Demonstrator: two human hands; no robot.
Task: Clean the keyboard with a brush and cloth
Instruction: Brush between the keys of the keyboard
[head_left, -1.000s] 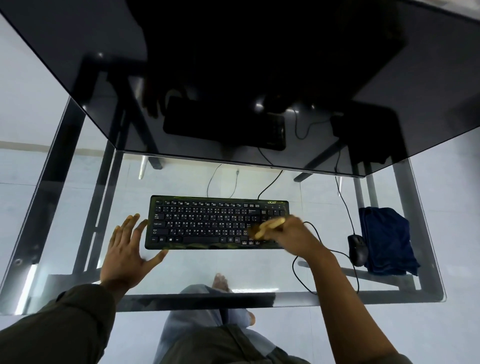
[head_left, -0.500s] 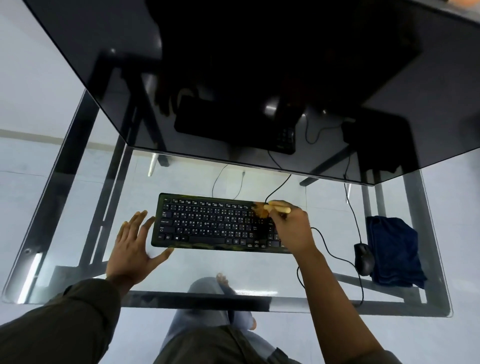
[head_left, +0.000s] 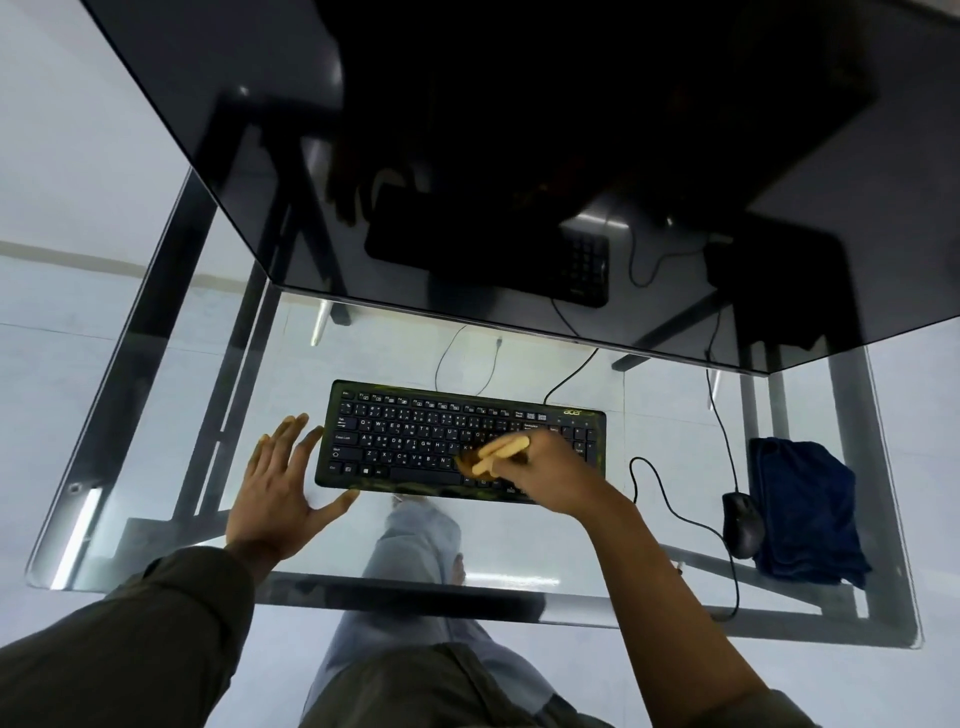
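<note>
A black keyboard (head_left: 415, 436) lies in the middle of the glass desk (head_left: 171, 431). My right hand (head_left: 556, 473) is closed around a small wooden-handled brush (head_left: 496, 453); its bristle end rests on the keys in the lower right-of-centre rows. My left hand (head_left: 280, 488) lies flat on the glass with fingers spread, its fingertips against the keyboard's left edge. A folded dark blue cloth (head_left: 805, 509) sits at the desk's right side, apart from both hands.
A black mouse (head_left: 743, 525) lies just left of the cloth, its cable looping across the glass toward my right wrist. A large dark monitor (head_left: 519, 156) leans over the back of the desk. My legs show through the glass.
My right hand has swept the brush from the keyboard's upper right rows down and leftward to the lower middle keys. My left hand has stayed at the left edge.
</note>
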